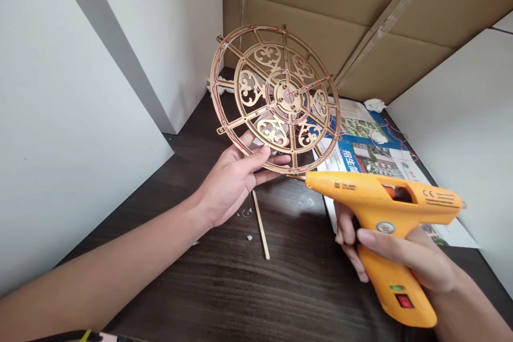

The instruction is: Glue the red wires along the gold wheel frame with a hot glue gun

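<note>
A round golden openwork frame [290,150] with spokes, scroll patterns and thin red wires along its rings is held up, tilted, above the table. My left hand [236,176] grips its lower left rim, thumb in front and fingers behind. In my right hand [412,256] is a yellow hot glue gun [385,197], the fingers wrapped round its handle. The gun's metal nozzle points left, close to the bottom rim of the frame; whether they touch I cannot tell. Below them a thin pale wooden stick [261,227] lies on the table.
The dark wood table [192,288] carries white scraps [249,238]. Printed papers [372,155] with thin red wires and crumpled white tissue [375,105] lie at the back right. White panels [80,117] stand left and right; a cardboard sheet [312,16] closes the back.
</note>
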`<control>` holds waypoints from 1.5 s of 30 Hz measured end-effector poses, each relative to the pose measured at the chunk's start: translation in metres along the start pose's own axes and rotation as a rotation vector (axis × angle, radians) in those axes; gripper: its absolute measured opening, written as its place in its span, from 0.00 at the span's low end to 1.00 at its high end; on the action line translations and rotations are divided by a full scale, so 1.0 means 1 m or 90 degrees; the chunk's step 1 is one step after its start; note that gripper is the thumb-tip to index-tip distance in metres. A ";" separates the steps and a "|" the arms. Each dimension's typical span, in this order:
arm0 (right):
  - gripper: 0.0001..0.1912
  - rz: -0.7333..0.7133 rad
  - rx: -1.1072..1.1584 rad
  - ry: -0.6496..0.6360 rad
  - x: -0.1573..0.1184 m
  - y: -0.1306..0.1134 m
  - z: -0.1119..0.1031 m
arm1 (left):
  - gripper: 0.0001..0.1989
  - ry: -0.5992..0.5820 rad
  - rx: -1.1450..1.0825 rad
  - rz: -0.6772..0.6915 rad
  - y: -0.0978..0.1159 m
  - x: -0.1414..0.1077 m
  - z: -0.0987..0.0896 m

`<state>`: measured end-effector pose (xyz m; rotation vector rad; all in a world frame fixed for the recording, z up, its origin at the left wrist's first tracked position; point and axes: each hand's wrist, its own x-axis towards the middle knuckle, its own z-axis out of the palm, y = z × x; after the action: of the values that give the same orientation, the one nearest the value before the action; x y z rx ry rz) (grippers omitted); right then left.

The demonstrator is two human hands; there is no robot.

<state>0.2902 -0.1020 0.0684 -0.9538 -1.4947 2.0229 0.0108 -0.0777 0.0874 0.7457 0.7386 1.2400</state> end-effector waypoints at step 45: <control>0.50 -0.362 0.280 -0.040 0.001 -0.026 0.015 | 0.14 0.077 0.057 -0.008 0.007 -0.005 0.011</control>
<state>0.2769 -0.1023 0.0958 -0.2499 -1.1068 1.8390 0.0152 -0.0822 0.0991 0.7428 0.9017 1.2556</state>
